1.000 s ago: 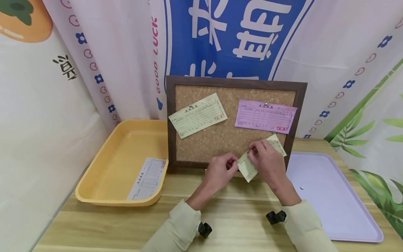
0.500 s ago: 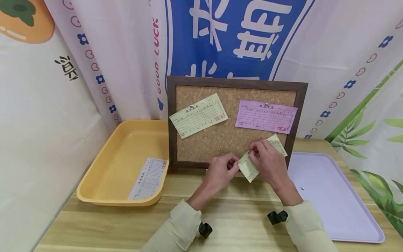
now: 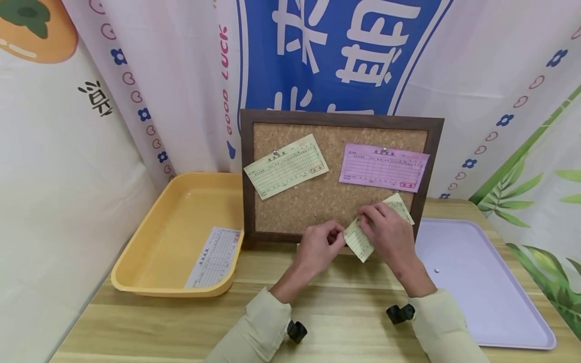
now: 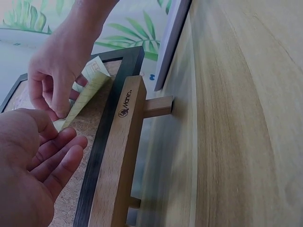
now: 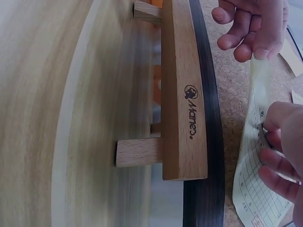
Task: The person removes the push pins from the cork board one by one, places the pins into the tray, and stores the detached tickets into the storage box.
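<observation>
In the head view, a pale yellow receipt slip slants across the lower right of a framed cork board. My left hand pinches its left corner between thumb and forefinger, also seen in the right wrist view with the left hand at the slip's end. My right hand has its curled fingertips on the slip's upper edge; whether a pin is between them is hidden. The slip bends away from the cork in the left wrist view. Above are another pinned yellow slip and a pinned pink slip.
A yellow tray with a white slip stands left of the board. At right lies a lilac tray bearing a small pin. A wooden stand ledge supports the board on the wooden table.
Almost nothing differs: both hands keep their places on the yellow slip, whose lower corner has shifted very slightly to the right.
</observation>
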Motion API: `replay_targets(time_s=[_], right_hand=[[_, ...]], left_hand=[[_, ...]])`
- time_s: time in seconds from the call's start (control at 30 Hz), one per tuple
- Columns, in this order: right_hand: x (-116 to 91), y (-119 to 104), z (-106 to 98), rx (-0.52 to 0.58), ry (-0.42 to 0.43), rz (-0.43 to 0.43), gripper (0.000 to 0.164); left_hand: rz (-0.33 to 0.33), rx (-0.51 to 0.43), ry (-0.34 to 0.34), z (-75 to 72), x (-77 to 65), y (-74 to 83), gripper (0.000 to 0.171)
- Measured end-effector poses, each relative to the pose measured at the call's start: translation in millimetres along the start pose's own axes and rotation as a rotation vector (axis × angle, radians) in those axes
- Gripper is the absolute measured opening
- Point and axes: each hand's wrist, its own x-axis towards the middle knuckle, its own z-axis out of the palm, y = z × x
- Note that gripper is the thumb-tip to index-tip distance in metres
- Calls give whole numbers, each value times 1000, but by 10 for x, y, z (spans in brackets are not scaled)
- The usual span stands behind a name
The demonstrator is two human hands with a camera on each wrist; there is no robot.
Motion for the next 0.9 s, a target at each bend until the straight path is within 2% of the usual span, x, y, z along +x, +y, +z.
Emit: replay_targets(time_s=[0.33, 0.67, 0.9], right_hand=[[-5, -4, 4, -5, 4, -13, 13], [5, -6, -22, -10, -42, -20, 14], [3, 7, -3, 8, -46, -29, 16]], left_hand=[[7, -8, 3, -22, -6, 14, 10], [24, -6, 11, -25, -14, 20, 10], [25, -15, 10, -37, -13, 11, 11]])
